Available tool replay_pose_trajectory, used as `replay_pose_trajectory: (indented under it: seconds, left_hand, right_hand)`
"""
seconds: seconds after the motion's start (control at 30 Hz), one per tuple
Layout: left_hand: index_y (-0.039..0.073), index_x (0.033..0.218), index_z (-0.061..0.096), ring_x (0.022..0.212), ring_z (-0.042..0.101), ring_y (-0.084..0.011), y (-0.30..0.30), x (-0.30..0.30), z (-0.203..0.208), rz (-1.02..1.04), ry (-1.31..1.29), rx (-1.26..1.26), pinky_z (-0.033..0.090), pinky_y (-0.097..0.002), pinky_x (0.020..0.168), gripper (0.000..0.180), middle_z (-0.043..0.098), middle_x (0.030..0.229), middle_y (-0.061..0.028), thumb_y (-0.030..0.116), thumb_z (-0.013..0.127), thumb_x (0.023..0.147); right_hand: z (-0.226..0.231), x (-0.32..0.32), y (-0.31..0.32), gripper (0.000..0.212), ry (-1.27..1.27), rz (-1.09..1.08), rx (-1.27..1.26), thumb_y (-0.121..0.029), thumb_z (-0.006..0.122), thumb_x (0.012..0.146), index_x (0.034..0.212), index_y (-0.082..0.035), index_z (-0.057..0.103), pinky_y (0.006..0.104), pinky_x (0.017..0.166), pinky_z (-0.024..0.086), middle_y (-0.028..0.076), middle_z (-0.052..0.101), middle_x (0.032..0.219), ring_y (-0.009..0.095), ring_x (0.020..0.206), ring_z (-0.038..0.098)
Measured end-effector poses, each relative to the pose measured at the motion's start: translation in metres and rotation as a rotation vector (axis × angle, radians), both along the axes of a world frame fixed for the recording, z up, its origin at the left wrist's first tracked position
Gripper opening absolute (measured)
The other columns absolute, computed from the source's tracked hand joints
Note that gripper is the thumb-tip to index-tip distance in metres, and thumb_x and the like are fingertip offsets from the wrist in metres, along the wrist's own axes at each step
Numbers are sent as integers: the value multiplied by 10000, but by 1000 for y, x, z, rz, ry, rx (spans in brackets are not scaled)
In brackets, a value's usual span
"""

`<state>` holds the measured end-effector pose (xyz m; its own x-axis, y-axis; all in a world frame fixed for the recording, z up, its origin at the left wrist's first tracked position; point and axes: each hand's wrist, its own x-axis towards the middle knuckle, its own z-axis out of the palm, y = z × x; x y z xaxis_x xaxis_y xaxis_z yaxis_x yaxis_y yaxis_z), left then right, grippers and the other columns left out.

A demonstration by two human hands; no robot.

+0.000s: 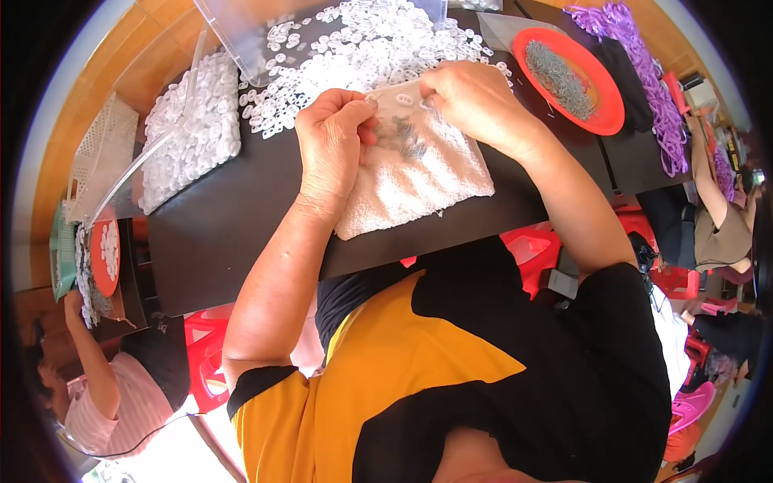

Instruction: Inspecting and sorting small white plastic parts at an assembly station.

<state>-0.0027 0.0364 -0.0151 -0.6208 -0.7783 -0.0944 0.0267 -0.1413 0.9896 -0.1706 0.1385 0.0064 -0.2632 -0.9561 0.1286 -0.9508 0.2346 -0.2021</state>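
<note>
A pale terry cloth [427,189] lies on the dark table in front of me, with a small heap of thin grey metal pieces [407,137] on it. My left hand [332,141] is closed in a pinch over the cloth's left far edge; what its fingertips hold is too small to make out. My right hand [477,101] bends over the far right part of the cloth, its fingertips pinched at a small white plastic piece they partly hide. Another white oval piece [404,100] with holes lies on the cloth between my hands.
Beyond the cloth spreads a pile of white plastic pieces [362,52] by a clear plastic bin [233,40]. A full clear bag [193,121] stands left. At right are a red dish [604,105] of metal pieces and purple ribbons [664,105]. Other people sit on both sides.
</note>
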Motion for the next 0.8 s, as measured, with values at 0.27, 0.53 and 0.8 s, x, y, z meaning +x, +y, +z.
replay_pose_trajectory:
  seconds: [0.27,0.53,0.8]
  left_hand:
    - [-13,846,627,542,529,-79,1,1,7,-18,88,19,375,-212,441,104,613,680,-41,82,634,806]
    - [-14,858,628,529,538,-92,2,5,8,-28,199,135,361,-212,420,100,625,695,-65,67,654,806]
    - [-15,867,623,541,547,-108,0,6,9,-22,189,130,376,-221,443,103,630,720,-74,80,644,831]
  right_hand:
    - [3,-5,1,121,108,106,-71,-94,603,825,879,8,638,412,699,487,122,655,796,302,778,647]
    - [24,17,-14,75,-1143,-21,-291,-99,644,803,814,-27,628,222,568,415,27,638,745,102,658,603]
    - [22,21,-20,59,-1254,-46,-291,-63,635,810,827,-7,627,217,551,408,66,652,742,128,639,620]
